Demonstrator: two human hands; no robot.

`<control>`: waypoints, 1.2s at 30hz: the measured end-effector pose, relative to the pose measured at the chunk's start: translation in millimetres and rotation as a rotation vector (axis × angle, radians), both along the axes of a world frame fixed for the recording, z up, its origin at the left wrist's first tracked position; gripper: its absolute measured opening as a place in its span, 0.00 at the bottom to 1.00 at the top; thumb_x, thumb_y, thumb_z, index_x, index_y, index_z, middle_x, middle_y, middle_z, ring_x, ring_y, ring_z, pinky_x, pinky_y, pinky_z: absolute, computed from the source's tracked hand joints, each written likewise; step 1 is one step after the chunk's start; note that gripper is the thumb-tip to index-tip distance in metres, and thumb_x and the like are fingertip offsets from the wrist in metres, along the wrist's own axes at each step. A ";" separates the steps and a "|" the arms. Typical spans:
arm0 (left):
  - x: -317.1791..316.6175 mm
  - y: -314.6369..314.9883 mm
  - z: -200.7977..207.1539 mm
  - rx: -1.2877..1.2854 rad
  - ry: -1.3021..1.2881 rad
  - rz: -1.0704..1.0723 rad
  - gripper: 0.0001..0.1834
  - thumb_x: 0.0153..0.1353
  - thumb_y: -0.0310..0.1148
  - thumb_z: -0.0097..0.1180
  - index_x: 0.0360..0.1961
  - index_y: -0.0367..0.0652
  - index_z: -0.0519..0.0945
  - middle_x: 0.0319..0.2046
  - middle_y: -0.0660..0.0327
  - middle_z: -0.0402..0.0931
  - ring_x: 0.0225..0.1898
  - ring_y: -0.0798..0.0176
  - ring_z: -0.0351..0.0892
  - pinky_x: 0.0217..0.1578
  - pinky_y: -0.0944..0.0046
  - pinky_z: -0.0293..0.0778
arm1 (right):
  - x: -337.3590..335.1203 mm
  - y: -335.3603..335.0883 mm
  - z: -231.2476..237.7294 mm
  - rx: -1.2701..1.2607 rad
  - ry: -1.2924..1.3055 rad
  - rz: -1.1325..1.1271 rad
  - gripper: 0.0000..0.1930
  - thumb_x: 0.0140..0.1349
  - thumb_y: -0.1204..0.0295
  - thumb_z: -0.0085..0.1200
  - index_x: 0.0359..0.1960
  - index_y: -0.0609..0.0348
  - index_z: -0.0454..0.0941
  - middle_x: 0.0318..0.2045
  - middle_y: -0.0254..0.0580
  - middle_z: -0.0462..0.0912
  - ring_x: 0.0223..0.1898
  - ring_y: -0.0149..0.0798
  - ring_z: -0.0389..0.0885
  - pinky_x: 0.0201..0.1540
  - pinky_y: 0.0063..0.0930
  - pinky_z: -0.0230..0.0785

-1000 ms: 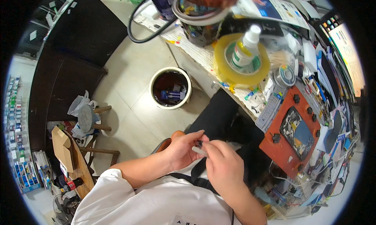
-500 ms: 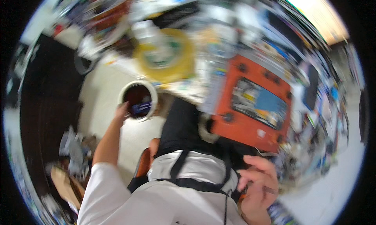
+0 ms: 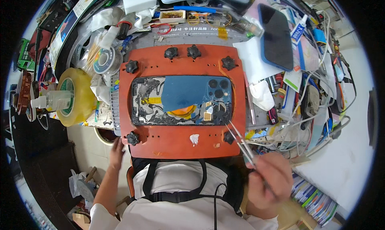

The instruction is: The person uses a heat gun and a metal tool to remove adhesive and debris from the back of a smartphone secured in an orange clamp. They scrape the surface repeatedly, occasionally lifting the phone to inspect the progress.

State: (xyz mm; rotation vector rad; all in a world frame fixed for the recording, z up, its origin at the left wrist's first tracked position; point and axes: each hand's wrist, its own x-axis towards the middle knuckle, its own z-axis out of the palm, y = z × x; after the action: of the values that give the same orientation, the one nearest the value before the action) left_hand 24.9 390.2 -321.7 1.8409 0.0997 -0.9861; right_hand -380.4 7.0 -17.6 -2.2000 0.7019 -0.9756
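Note:
My right hand (image 3: 269,180) is closed around a pair of metal tweezers (image 3: 244,150). The tips stand slightly apart, by the lower right corner of a smartphone back (image 3: 196,93). This phone part is clamped in an orange repair fixture (image 3: 184,144) with black star knobs. A blue panel covers part of it, beside the camera rings; around that, the surface is worn and bare, with an orange round patch. Low at the left, my left hand (image 3: 116,153) has its fingers stretched out beside the pale rim of a round bin (image 3: 103,140), partly hidden under the bench edge.
Left of the fixture stand a roll of yellow tape (image 3: 78,105), a clear bottle (image 3: 50,101) and a solder spool (image 3: 107,61). A dark phone (image 3: 276,37) lies on papers at the right, near tangled white cables (image 3: 317,122). Several small tools crowd the back.
My view has swung so the fixture is central and straight. The left hand has left the bin's rim, which now sits mostly under the bench. Tweezers now show clearly in my right hand, raised toward the phone.

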 end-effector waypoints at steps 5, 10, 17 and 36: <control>-95.5 -45.7 85.8 0.205 -0.443 -0.625 0.22 0.74 0.33 0.52 0.65 0.36 0.72 0.60 0.47 0.77 0.58 0.51 0.80 0.59 0.58 0.73 | 3.9 -15.1 -2.3 -0.011 0.031 0.122 0.20 0.48 0.78 0.73 0.46 0.61 0.86 0.35 0.44 0.86 0.30 0.41 0.85 0.28 0.30 0.77; -119.2 -130.9 220.6 0.266 -0.564 -1.103 0.20 0.63 0.32 0.66 0.54 0.36 0.81 0.53 0.49 0.83 0.47 0.49 0.84 0.48 0.55 0.79 | 1.2 -23.9 -4.6 -0.092 -0.007 0.133 0.14 0.56 0.72 0.64 0.43 0.64 0.83 0.30 0.52 0.83 0.22 0.44 0.79 0.21 0.34 0.69; -151.9 -228.7 329.0 -0.376 -1.102 -1.295 0.17 0.56 0.35 0.70 0.47 0.42 0.86 0.47 0.55 0.86 0.45 0.58 0.86 0.41 0.55 0.80 | -3.4 -36.9 -14.5 0.043 -0.037 0.151 0.17 0.50 0.77 0.73 0.44 0.57 0.87 0.36 0.41 0.86 0.27 0.39 0.85 0.26 0.29 0.76; -171.7 -330.6 305.5 -0.465 -1.350 -1.118 0.34 0.56 0.34 0.71 0.62 0.31 0.75 0.51 0.51 0.85 0.56 0.45 0.82 0.54 0.48 0.78 | 2.2 -51.2 -31.2 0.084 -0.124 0.263 0.12 0.47 0.77 0.67 0.36 0.58 0.88 0.31 0.43 0.85 0.25 0.37 0.83 0.26 0.27 0.73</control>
State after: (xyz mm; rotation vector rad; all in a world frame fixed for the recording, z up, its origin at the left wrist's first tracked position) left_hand -146.8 59.5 -16.2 1.6752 -1.9235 -0.1514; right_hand -378.3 -44.1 -48.8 -2.0749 0.3773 -0.9196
